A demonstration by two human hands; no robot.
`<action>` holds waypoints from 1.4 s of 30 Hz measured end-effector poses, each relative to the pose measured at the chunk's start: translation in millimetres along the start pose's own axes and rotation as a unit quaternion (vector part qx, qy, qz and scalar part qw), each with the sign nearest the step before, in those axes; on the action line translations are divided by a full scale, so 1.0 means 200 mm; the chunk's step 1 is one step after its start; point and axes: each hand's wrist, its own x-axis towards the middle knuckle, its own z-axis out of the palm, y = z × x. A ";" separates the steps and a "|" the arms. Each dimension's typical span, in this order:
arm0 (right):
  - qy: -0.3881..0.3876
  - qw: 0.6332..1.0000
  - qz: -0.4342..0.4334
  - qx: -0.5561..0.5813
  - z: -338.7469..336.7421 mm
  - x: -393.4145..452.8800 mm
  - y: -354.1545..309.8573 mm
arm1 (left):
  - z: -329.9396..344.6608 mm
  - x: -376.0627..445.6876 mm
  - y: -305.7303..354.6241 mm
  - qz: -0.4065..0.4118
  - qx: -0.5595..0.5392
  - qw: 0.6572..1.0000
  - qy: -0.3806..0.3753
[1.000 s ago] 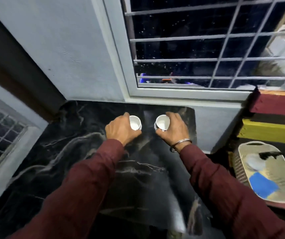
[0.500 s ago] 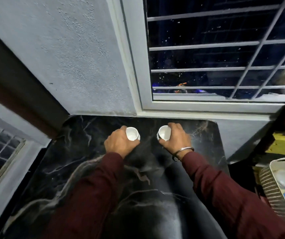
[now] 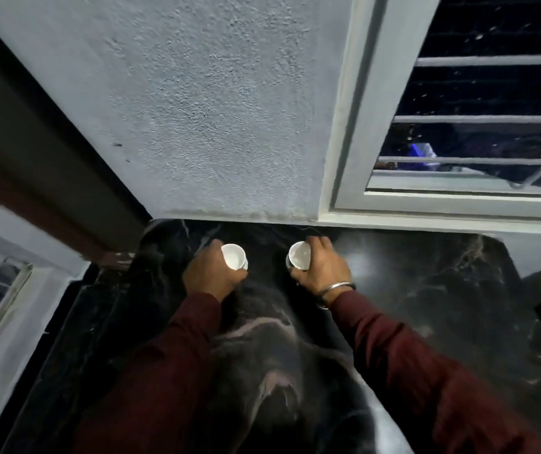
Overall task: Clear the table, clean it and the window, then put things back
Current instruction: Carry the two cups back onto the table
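I have my left hand (image 3: 212,276) wrapped around one small white ceramic cup (image 3: 233,256) and my right hand (image 3: 323,268) around its twin (image 3: 299,255), both near the back edge of the black marble-patterned table (image 3: 426,306), beneath the grey textured wall (image 3: 197,109). I'd set them flat, apart, then loosen my fingers gently.

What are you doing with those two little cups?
A person in dark red sleeves holds one small white cup in each hand, near the far edge of the black marble table. The left hand wraps around the left cup, and the right hand has its grip on the right cup. Both cups look empty. The barred window is up to the right.
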 end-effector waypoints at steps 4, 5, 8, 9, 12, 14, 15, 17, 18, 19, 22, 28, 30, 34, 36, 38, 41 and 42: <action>-0.010 1.000 -0.001 -0.006 0.19 0.16 -0.14 | 0.02 0.21 -0.15 -0.008 -0.013 1.000 0.004; -0.011 1.000 -0.003 -0.001 0.25 0.20 -0.18 | 0.02 0.27 -0.19 -0.010 -0.015 1.000 0.006; -0.011 1.000 -0.017 0.002 0.37 0.29 -0.28 | 0.02 0.39 -0.26 -0.001 -0.010 1.000 0.010; -0.009 1.000 -0.022 0.002 0.39 0.31 -0.31 | 0.02 0.42 -0.28 0.003 -0.010 1.000 0.012; -0.005 0.999 -0.032 0.002 0.47 0.37 -0.37 | 0.02 0.49 -0.32 0.003 -0.012 1.000 0.017; 0.001 0.999 -0.038 -0.002 0.48 0.40 -0.40 | 0.04 0.51 -0.34 0.007 -0.014 1.000 0.021; 0.004 0.999 -0.041 -0.005 0.49 0.41 -0.42 | 0.05 0.51 -0.35 0.008 -0.015 1.000 0.019; 0.010 0.999 -0.044 -0.012 0.51 0.44 -0.44 | 0.06 0.53 -0.37 0.017 -0.016 0.999 0.021; 0.011 0.999 -0.046 -0.014 0.52 0.44 -0.45 | 0.07 0.53 -0.38 0.022 -0.017 0.999 0.023; 0.012 0.999 -0.047 -0.012 0.52 0.45 -0.45 | 0.06 0.54 -0.39 0.025 -0.021 0.999 0.020; 0.009 0.998 -0.055 0.003 0.54 0.45 -0.46 | 0.07 0.55 -0.43 0.036 -0.057 0.998 -0.008; 0.011 0.997 -0.047 0.064 0.54 0.44 -0.44 | 0.05 0.56 -0.48 0.068 -0.151 0.984 -0.062; 0.014 0.997 -0.052 0.064 0.56 0.43 -0.44 | 0.07 0.54 -0.48 0.078 -0.152 0.984 -0.048; 0.029 0.995 -0.052 0.078 0.59 0.43 -0.44 | 0.10 0.52 -0.47 0.043 -0.164 0.985 0.012; 0.031 0.995 -0.050 0.081 0.59 0.43 -0.44 | 0.12 0.51 -0.46 0.033 -0.159 0.986 0.036; 0.027 0.996 -0.047 0.076 0.59 0.42 -0.44 | 0.13 0.51 -0.46 0.028 -0.154 0.987 0.046; 0.026 0.996 -0.045 0.071 0.58 0.43 -0.44 | 0.15 0.52 -0.46 0.023 -0.153 0.987 0.045; 0.024 0.997 -0.042 0.068 0.58 0.43 -0.44 | 0.15 0.53 -0.46 0.020 -0.150 0.988 0.044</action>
